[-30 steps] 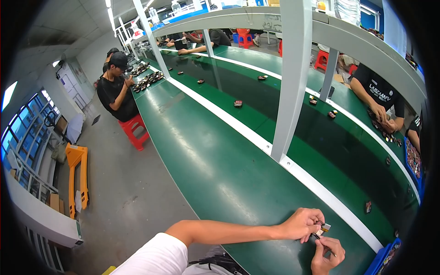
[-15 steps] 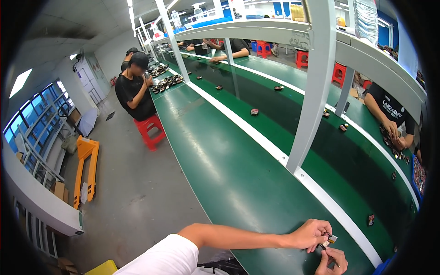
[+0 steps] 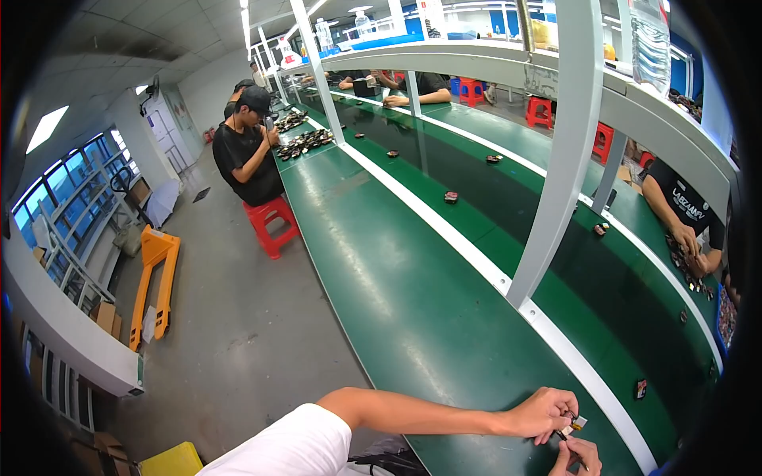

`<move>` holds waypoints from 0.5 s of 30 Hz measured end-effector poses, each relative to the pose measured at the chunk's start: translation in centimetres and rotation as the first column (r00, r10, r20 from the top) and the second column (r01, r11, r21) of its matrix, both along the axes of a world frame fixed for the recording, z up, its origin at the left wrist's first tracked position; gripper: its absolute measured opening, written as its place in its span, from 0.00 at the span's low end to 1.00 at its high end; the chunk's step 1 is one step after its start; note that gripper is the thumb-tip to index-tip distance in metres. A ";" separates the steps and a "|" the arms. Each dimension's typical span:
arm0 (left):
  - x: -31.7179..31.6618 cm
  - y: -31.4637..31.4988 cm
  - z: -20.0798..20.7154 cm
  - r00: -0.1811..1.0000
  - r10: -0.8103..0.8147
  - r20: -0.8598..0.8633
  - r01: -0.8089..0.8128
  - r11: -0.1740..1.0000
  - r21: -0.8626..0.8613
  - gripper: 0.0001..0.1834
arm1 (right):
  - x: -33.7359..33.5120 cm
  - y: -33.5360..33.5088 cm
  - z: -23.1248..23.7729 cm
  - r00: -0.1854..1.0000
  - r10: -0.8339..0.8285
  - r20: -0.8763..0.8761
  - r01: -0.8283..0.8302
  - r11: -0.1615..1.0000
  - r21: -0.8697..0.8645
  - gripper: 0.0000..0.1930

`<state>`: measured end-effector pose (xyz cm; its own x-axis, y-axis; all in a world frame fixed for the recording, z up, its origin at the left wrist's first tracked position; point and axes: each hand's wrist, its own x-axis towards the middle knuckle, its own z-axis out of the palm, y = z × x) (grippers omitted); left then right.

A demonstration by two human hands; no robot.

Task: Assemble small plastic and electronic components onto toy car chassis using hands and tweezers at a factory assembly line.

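Over the near end of the green workbench (image 3: 373,278), my left hand (image 3: 540,414) pinches a small silver part with a yellow strip (image 3: 580,424). Short dark wires show by its fingertips. Just below, close to the picture's lower edge, my right hand (image 3: 579,458) is closed with thumb and finger on a thin dark piece. Its tip meets the part at the left fingers. Whether this piece is a wire or a slim tool I cannot tell.
Beyond a white rail, small dark-red parts (image 3: 451,197) lie spaced along the green conveyor belt (image 3: 476,230). A white post (image 3: 559,159) holds up the shelf. Co-workers sit at far left and right, beside heaps of parts (image 3: 305,143). A yellow pallet jack (image 3: 159,278) stands on the floor.
The whole view has shifted a little, so the scene sits farther right. My hands stay together at the small part, with the right slightly lower in the picture.
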<state>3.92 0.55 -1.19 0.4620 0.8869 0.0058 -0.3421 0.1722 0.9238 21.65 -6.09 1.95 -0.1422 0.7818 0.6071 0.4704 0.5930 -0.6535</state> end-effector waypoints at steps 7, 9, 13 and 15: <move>0.0 0.0 0.3 1.000 -0.005 0.006 0.005 1.000 -0.005 0.08 | 0.2 0.0 -0.1 1.000 0.006 -0.002 -0.006 1.000 -0.008 0.06; -0.1 0.0 0.4 1.000 -0.008 0.005 0.008 1.000 -0.001 0.07 | 0.2 0.0 -0.1 1.000 0.009 -0.003 -0.010 1.000 -0.010 0.06; -0.2 0.2 0.4 0.999 -0.025 -0.019 0.025 1.000 0.000 0.07 | 0.3 0.1 -0.2 1.000 0.018 -0.002 -0.018 1.000 -0.013 0.07; -0.1 0.3 -0.2 0.999 -0.035 -0.035 0.035 0.999 0.000 0.06 | 0.3 0.1 -0.3 1.000 0.019 -0.008 -0.019 1.000 -0.012 0.07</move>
<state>3.83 0.81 -1.35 0.4927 0.8701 -0.0105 -0.3032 0.1830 0.9352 21.97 -6.04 1.66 -0.1528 0.7861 0.5989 0.4537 0.5942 -0.6641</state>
